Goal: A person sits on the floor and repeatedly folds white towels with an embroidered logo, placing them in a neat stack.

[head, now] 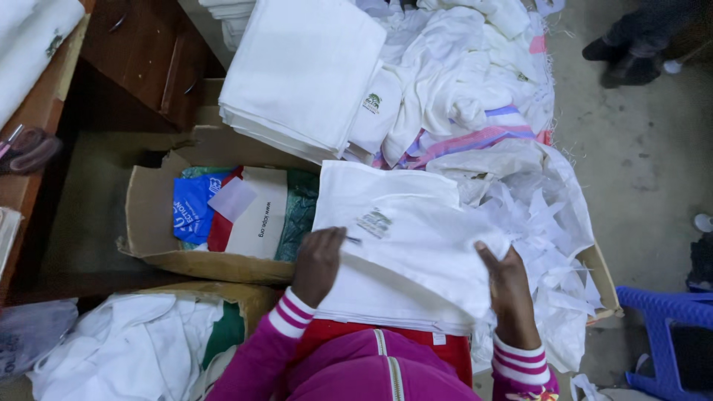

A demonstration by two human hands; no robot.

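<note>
A stack of folded white cloth bags (pixel 401 238) with a small green printed emblem lies in front of me on a red surface. My left hand (pixel 318 261) rests on the stack's left edge and pinches a thin dark tool, its tip pointing at the emblem. My right hand (pixel 506 286) grips the right edge of the top bag. Both sleeves are magenta with white-striped cuffs.
A second neat pile of white bags (pixel 301 74) sits further away, beside a loose heap of white cloth (pixel 460 67). White fabric scraps (pixel 553 238) fill a box at right. An open cardboard box (pixel 152 215) holds coloured items at left. A blue plastic stool (pixel 665 327) stands at right; another person's shoes (pixel 624 56) are top right.
</note>
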